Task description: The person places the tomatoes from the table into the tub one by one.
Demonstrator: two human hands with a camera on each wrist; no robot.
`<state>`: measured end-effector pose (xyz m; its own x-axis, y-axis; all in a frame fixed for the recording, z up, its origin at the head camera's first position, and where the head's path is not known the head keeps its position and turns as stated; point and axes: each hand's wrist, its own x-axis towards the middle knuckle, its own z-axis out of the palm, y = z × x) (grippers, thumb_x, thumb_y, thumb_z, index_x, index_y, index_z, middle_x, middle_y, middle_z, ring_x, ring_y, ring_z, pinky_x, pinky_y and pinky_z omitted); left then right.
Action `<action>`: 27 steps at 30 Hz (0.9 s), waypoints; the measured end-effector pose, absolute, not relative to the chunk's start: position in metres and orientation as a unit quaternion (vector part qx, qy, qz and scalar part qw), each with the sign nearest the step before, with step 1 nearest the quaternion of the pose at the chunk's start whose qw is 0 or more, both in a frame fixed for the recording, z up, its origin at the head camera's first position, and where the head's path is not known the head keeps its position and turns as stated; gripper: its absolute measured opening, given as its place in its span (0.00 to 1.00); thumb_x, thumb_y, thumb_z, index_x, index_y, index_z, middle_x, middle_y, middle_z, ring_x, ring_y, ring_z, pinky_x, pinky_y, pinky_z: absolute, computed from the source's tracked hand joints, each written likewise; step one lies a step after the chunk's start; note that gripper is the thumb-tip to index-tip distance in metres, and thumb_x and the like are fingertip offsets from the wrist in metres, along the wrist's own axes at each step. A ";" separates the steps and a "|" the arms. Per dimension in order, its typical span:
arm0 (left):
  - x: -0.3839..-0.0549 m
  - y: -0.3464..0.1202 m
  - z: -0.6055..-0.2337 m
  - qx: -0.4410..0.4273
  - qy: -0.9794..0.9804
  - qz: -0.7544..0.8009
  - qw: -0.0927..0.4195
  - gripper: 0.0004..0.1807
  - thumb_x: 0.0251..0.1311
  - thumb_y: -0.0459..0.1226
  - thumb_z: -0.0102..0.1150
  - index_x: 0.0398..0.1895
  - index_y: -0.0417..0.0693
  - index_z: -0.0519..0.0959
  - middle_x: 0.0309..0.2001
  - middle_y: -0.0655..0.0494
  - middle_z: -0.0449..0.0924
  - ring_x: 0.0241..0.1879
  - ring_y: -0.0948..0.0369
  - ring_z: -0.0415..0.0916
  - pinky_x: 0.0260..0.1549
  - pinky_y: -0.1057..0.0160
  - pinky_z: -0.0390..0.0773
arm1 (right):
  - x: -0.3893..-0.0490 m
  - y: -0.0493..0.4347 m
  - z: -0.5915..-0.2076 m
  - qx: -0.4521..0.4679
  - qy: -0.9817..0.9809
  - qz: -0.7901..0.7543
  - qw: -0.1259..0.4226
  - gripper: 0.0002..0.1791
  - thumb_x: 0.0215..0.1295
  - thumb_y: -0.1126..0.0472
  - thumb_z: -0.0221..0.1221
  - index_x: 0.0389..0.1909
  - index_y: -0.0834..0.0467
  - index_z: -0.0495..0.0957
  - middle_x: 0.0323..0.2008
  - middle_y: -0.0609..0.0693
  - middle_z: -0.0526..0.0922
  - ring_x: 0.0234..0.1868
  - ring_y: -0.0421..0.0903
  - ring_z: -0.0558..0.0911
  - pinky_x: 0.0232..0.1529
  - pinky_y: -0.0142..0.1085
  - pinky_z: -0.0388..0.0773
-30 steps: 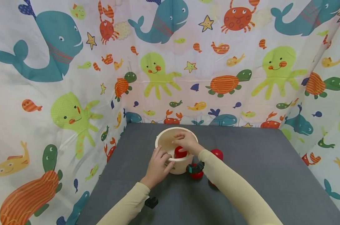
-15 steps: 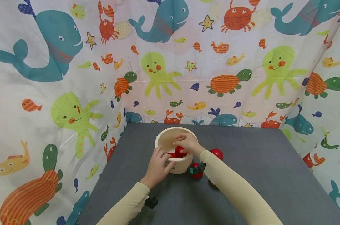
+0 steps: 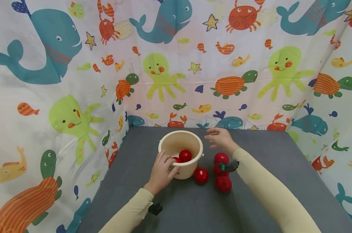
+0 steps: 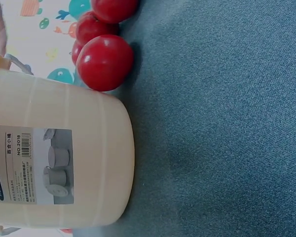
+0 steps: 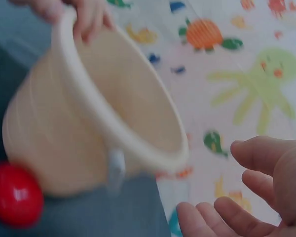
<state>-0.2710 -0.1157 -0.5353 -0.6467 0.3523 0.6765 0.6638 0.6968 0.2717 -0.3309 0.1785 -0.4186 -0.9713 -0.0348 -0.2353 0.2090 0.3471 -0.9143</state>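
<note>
A cream plastic bucket [image 3: 184, 168] stands upright on the table. Two glossy red apple-like fruits [image 3: 185, 156] lie inside it, one partly hidden by my left fingers. My left hand [image 3: 162, 170] grips the bucket's near left rim, thumb outside and fingers over the edge, as the right wrist view also shows. To the right of the bucket, my right hand [image 3: 221, 139] is in the air with relaxed, parted fingers and holds nothing. Below its wrist several more red fruits [image 3: 223, 183] form a row, and a single red fruit [image 3: 201, 175] sits beside the bucket's base.
The dark grey table [image 3: 260, 168] extends right of the fruits and toward the front. A white curtain [image 3: 205, 97] printed with sea animals rises behind the table and along its sides. The bucket's outer wall carries a printed label [image 4: 32, 165].
My right hand has let go of a red fruit inside the bucket, come out and moved right. The left hand keeps its hold on the rim. The head view has shifted slightly.
</note>
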 end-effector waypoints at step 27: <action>-0.272 -0.113 -0.536 -0.293 -0.869 -0.254 0.308 0.10 0.62 0.45 0.63 0.38 0.49 0.82 0.42 0.49 0.80 0.63 0.39 0.73 0.65 0.28 0.68 | -0.287 0.262 -0.524 0.120 0.831 -0.527 0.132 0.35 0.70 0.53 0.61 0.69 0.69 0.64 0.65 0.73 0.70 0.59 0.69 0.79 0.51 0.56 0.85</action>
